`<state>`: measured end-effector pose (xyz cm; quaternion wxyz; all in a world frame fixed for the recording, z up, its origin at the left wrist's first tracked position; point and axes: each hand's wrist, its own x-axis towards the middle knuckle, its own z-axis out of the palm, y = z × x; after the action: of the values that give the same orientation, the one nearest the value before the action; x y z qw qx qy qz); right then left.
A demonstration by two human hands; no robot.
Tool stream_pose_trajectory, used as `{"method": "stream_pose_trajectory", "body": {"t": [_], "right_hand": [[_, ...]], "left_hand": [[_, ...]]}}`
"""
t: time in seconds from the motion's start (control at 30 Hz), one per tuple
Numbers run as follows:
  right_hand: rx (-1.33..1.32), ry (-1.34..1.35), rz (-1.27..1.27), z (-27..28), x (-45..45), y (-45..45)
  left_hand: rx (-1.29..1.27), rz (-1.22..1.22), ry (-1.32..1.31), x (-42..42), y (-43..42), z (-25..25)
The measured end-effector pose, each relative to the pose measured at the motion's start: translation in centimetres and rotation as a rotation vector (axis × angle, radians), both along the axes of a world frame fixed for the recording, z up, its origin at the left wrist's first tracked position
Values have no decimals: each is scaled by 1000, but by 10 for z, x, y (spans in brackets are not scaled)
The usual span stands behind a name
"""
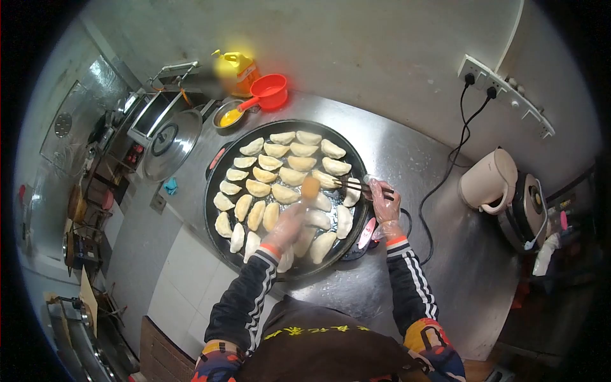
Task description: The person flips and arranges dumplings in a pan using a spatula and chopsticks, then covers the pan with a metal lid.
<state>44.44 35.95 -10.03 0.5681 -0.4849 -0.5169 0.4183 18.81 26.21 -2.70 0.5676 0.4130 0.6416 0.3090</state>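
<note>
Steel desk [420, 156]; on it, wide round pan [213, 205], well filled with dumplings [258, 188]. Left hand [287, 229] low over pan; its grip: can't tell. Right hand [384, 202] closed around chopsticks [363, 186], tips at one dumpling. Some golden; many pale, seemingly less cooked.

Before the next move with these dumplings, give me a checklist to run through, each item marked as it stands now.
1. Chopsticks held in the right hand: ok.
2. Clear plastic gloves on both hands: ok.
3. Lid off the pan: ok, it is to the pan's left.
4. Left hand has a sound hold on the brown block: cannot tell, both are blurred.
5. Bowl of yellow contents free of the red scoop: not ok, the scoop's handle reaches over it.
6. Dumplings browned underneath: cannot tell, undersides hidden.
</note>
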Motion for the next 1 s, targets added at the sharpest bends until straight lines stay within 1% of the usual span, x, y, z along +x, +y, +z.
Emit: {"method": "stream_pose_trajectory", "body": {"t": [0.1,0.13,0.17,0.23,0.3,0.33,0.4,0.43,0.53,0.6,0.63,0.7,0.73,0.83,0.87,0.97,1.0], "right_hand": [[-20,16,-22,-7,0,0],[-23,-73,-65,-10,-2,3],[-2,-35,-47,-13,-1,5],[36,42,-9,2,-6,2],[71,-169,-131,2,-15,-6],[89,-275,-191,2,-18,-8],[69,-80,-108,2,-20,-7],[59,16,-66,1,-20,-6],[40,-83,-29,-1,-14,-4],[-48,51,-22,6,-10,-5],[-94,118,-17,11,-8,-6],[2,58,-56,14,-5,-8],[46,30,-77,13,-4,-9],[8,-19,23,9,4,-9],[-69,4,35,6,3,-9],[-134,-50,14,5,-4,-7],[-143,-29,48,4,-7,-5]], "left_hand": [[-16,18,-2,0,2,-1],[3,29,8,1,3,-2],[23,41,19,2,4,-2],[87,46,20,3,5,-3],[176,30,-5,5,7,-4],[126,4,-4,4,9,-3],[27,-49,-3,2,17,1],[34,-28,-25,2,18,-1],[44,21,-105,3,18,-6],[50,39,-164,-2,14,2],[63,65,-187,-3,8,14],[79,120,-232,-6,-10,37],[74,110,-241,-11,-19,37],[-29,72,-111,-25,-47,41],[-68,63,-109,-29,-53,34],[-171,45,-214,-19,-69,53],[-190,56,-243,-18,-71,48]]}}
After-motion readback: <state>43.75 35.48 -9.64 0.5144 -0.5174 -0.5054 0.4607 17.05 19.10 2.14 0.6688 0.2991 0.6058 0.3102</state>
